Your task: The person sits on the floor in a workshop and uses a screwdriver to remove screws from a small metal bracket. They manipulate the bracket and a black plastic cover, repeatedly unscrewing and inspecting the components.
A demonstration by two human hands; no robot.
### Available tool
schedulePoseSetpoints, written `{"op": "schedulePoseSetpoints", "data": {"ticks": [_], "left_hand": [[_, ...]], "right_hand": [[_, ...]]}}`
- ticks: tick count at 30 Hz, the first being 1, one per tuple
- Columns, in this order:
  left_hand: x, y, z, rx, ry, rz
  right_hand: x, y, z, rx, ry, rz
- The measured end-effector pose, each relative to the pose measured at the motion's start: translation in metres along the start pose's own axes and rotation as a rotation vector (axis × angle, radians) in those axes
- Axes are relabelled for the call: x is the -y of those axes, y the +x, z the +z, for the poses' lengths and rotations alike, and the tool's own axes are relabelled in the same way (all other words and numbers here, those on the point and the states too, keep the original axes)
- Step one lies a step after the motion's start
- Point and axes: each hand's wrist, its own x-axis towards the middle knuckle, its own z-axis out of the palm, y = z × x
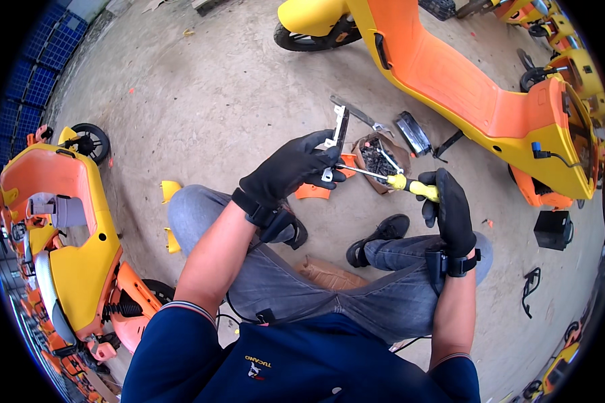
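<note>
My left hand [290,169], in a black glove, is closed around a narrow black part with white tabs [341,125], whose kind I cannot make out. The part sticks up out of the fingers, above my left knee. In my gloved right hand [450,207], the fingers wrap round the yellow handle of a screwdriver [398,182]. Its metal shaft points left and its tip reaches the part near my left fingers. Whether the tip sits on a screw is hidden. Just beyond the screwdriver stands a small cardboard box [400,152] of dark small pieces.
Orange plastic pieces [312,191] lie between my feet. Beyond the box are a metal bar [353,111] and a black-and-silver block [413,133]. A yellow-orange scooter [444,80] stands ahead right, another [81,269] at left. A black box [553,230] rests at right.
</note>
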Motion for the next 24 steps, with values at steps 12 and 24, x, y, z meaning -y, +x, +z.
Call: {"op": "schedulePoseSetpoints", "data": {"ticks": [12, 24], "left_hand": [[-0.003, 0.001, 0.004, 0.004, 0.063, 0.007], [0.002, 0.002, 0.001, 0.028, 0.035, 0.017]], "right_hand": [[-0.012, 0.004, 0.013, -0.166, 0.024, -0.176], [-0.022, 0.007, 0.000, -0.117, 0.246, -0.222]]}}
